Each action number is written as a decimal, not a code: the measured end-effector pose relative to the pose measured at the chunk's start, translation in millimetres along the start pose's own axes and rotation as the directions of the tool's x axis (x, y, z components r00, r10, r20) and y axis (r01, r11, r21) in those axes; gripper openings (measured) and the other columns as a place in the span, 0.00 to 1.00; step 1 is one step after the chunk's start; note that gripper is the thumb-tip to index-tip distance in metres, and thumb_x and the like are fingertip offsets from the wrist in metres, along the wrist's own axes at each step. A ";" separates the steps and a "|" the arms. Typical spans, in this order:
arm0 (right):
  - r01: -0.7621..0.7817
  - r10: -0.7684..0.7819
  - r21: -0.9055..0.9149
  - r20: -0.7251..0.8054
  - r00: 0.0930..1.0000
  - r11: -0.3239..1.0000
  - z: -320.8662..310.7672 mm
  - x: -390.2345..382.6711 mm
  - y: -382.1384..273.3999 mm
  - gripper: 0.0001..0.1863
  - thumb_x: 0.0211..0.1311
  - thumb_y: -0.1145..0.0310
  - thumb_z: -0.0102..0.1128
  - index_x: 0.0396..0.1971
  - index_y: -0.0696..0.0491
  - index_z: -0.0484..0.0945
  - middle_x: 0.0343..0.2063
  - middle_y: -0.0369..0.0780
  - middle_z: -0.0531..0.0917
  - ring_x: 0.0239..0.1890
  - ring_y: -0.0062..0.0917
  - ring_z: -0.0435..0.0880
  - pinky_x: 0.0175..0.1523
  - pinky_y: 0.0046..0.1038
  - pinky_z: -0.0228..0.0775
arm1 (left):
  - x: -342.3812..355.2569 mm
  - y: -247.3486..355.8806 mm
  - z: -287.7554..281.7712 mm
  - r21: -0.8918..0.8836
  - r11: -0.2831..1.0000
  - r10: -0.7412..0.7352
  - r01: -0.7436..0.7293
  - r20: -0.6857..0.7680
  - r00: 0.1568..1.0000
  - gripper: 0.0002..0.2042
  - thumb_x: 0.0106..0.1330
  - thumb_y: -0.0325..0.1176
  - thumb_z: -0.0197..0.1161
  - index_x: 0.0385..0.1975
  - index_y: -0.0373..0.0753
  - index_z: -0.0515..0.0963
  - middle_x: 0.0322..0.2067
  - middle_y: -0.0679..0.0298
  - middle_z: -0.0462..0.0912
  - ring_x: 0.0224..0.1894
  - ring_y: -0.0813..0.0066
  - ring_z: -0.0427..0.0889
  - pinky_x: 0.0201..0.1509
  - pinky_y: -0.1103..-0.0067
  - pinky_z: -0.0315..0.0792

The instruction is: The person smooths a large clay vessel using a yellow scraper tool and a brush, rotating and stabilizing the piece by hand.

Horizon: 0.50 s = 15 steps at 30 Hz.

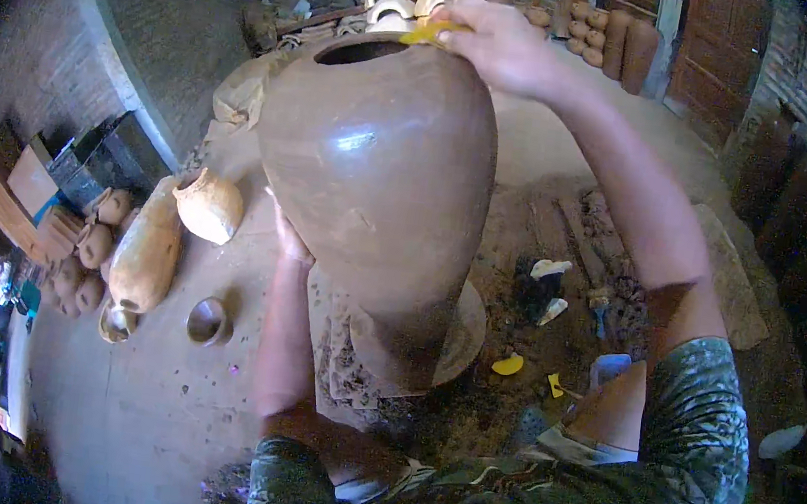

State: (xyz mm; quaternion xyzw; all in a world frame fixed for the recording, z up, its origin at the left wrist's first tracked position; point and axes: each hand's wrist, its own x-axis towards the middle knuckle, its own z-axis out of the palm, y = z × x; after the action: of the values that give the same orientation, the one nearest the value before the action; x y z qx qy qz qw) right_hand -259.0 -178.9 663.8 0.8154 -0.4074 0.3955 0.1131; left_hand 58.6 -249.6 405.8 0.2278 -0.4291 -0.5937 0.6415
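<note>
Left hand (286, 238) pressed flat against lower left wall of tall brown wet-clay jar (377, 178); fingers mostly hidden behind it. Jar stands on round turning disc (466, 335), centre of earthen floor. Right hand (502, 45) pinches yellow flat scraper (428, 33) at jar's far rim.

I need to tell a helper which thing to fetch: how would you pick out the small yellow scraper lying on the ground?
Start at the big brown clay jar on its round turning base. Look to the right of the base, on the dark dirt floor: the yellow scraper lies there, flat and rounded. The yellow bit beside it is smaller and angular.
</note>
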 end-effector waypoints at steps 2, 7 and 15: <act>0.167 -0.176 -0.103 -0.077 0.981 0.980 10.6 -27.0 -14.8 0.13 0.63 0.72 0.56 0.46 0.56 0.79 0.39 0.46 0.80 0.45 0.39 0.79 0.52 0.35 0.70 | -8.3 2.5 -7.5 -0.050 0.998 -0.030 0.030 0.013 0.999 0.42 0.68 0.71 0.34 0.72 0.44 0.55 0.67 0.58 0.64 0.66 0.58 0.67 0.67 0.62 0.66; 0.379 -0.411 -0.266 -0.072 0.909 0.886 24.2 -93.2 -48.0 0.13 0.59 0.73 0.59 0.45 0.55 0.81 0.38 0.45 0.81 0.46 0.38 0.79 0.52 0.36 0.70 | -12.5 8.8 -1.8 -0.058 0.993 -0.100 0.100 0.002 0.995 0.43 0.67 0.72 0.34 0.72 0.44 0.55 0.68 0.57 0.62 0.68 0.57 0.64 0.69 0.61 0.63; 0.119 -0.154 -0.251 -0.128 0.980 0.961 2.3 -20.6 -5.8 0.11 0.63 0.73 0.56 0.44 0.57 0.80 0.38 0.44 0.81 0.43 0.37 0.79 0.50 0.35 0.71 | -2.5 -11.3 -11.8 -0.079 0.994 -0.070 0.072 0.031 0.997 0.44 0.67 0.72 0.36 0.72 0.42 0.54 0.69 0.57 0.61 0.69 0.58 0.62 0.71 0.62 0.60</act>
State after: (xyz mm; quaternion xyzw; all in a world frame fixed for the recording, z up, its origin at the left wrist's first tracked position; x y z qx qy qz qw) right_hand -260.7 -164.5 647.9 0.7905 -0.3858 0.3927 0.2685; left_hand 62.1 -251.9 389.9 0.2086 -0.4058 -0.6360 0.6223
